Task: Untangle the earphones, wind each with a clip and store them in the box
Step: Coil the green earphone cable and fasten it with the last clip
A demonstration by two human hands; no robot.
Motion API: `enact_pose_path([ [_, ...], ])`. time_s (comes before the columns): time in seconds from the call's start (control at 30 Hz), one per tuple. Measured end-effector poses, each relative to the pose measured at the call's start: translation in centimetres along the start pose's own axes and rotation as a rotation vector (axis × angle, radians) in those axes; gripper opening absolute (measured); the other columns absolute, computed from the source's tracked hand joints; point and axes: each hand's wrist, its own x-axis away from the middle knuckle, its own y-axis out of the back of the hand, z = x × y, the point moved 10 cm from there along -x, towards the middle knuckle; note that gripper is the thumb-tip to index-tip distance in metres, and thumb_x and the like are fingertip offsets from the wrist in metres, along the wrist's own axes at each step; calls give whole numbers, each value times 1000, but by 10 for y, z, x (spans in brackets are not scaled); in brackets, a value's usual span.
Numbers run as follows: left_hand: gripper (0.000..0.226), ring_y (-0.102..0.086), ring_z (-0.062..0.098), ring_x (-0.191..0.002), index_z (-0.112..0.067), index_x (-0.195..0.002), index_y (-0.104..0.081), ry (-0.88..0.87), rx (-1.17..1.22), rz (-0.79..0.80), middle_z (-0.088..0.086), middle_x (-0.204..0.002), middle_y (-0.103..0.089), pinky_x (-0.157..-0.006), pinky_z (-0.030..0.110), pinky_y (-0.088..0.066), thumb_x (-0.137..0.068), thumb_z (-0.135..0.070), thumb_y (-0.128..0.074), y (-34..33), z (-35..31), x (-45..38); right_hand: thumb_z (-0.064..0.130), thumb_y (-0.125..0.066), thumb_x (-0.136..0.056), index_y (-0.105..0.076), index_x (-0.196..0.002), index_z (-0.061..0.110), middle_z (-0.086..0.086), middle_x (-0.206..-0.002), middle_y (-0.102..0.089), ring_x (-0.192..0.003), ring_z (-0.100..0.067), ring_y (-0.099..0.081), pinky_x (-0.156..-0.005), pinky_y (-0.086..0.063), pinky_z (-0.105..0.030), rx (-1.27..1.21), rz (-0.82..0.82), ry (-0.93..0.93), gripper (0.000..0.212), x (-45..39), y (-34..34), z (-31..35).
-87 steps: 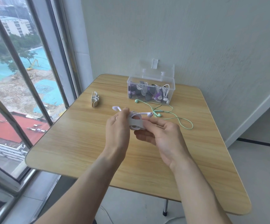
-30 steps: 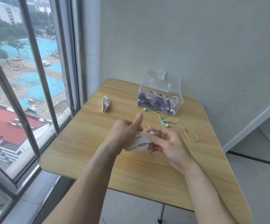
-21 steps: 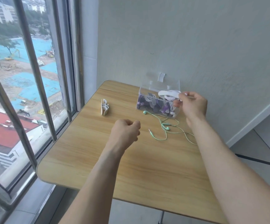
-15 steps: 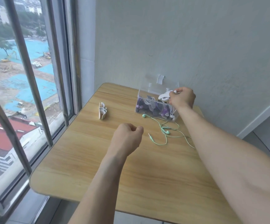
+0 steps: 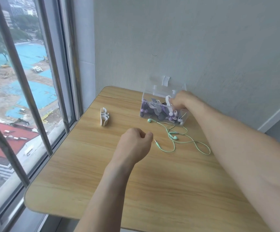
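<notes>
Since the earlier frames, the wound white earphones [image 5: 168, 102] have been carried from the middle of the table [image 5: 152, 181] to the clear box [image 5: 183, 120], and the view has been tilted slightly.

From the head view, the right hand [image 5: 182, 101] is seen reaching into the open top of the box, its fingers curled downward around the white bundle, which appears to be pinched just at or below the rim; whether it has been let go cannot be told, since the fingertips are hidden behind the box wall. The left hand [image 5: 135, 144] is held above the table in a loose fist, and nothing is seen in it.

Several clipped bundles, white and purple, are already stored inside the box. The mint green earphones [image 5: 172, 137] are left loose on the table just in front of the box, their cable spread in open loops and the plug lying near the left hand. A stack of spare clips [image 5: 104, 117] is standing well to the left, toward the window [image 5: 26, 81].

By this judgement, the task is mostly done: the green pair remains to be wound, clipped and stored.
</notes>
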Motion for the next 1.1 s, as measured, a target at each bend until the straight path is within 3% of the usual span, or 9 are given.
enact_pose_path([
  [0.07, 30, -70, 21, -85, -15, -89, -66, -1, -19, 8, 1, -87, -73, -77, 33, -55, -96, -41, -52, -3, 0, 0, 36, -47, -103, -59, -126, -2, -25, -128, -61, -114, -38, -61, -79, -44, -32, -37, -68, 27, 46, 10, 11, 1],
  [0.2, 32, -68, 22, -84, -13, -88, -67, 7, -75, 10, 3, -81, -72, -61, 27, -45, -96, -41, -52, -4, -1, 1, 22, -51, -95, -57, -68, 4, -22, -78, -63, -79, -40, -58, -63, -37, -32, -172, -401, 133, 33, 43, 48, -6],
  [0.27, 32, -68, 23, -84, -13, -89, -67, 9, -105, 3, 4, -81, -72, -60, 27, -43, -96, -40, -52, -4, 0, 0, 19, -52, -93, -59, -65, 4, -13, -66, -64, -70, -34, -59, -58, -42, -32, -301, -514, 197, 32, 73, 51, -14],
  [0.33, 30, -67, 24, -84, -12, -90, -66, -7, -131, -8, 4, -81, -71, -61, 27, -44, -96, -38, -52, -6, -3, 0, 20, -56, -91, -64, -69, 9, -1, -65, -69, -64, -14, -66, -61, -50, -24, -406, -428, 251, 27, 95, 28, -20],
  [0.4, 26, -67, 22, -84, -14, -93, -66, -52, -170, -7, 2, -85, -70, -64, 28, -47, -96, -36, -53, -11, -7, -1, 28, -65, -88, -72, -87, 16, -1, -92, -75, -90, -16, -70, -82, -54, -27, -350, -204, 221, 14, 102, -20, -31],
  [0.53, 19, -64, 20, -92, -16, -105, -68, -207, -269, 25, 0, -101, -70, -76, 28, -49, -96, -26, -55, -27, -19, 2, 47, -68, -87, -58, -130, 23, -6, -129, -54, -127, -28, -46, -108, -39, -36, -172, 69, 154, 50, 128, -89, -60],
  [0.7, 28, -53, 26, -113, -21, -122, -62, -305, -412, 51, 4, -119, -59, -94, 33, -42, -96, -28, -55, -46, -17, 4, 22, -58, -95, -60, -116, 12, -7, -113, -66, -112, -28, -57, -94, -44, -34, -329, -103, 213, 24, 159, -92, -60],
  [0.87, 51, -39, 27, -126, -28, -138, -49, -404, -594, 207, -1, -135, -52, -104, 40, -37, -90, -37, -61, -84, -20, 23, 26, -59, -93, -59, -108, 19, -2, -95, -69, -92, -22, -63, -78, -47, -31, -426, -3, 165, 16, 178, -97, -65],
  [1.1, 34, -56, 25, -105, -22, -121, -49, -440, -669, 181, -2, -110, -63, -83, 37, -42, -89, -30, -60, -102, -23, 43, 38, -61, -93, -66, -95, 21, 7, -87, -67, -79, -14, -59, -60, -42, -22, -418, 223, 206, 17, 205, -93, -54],
])
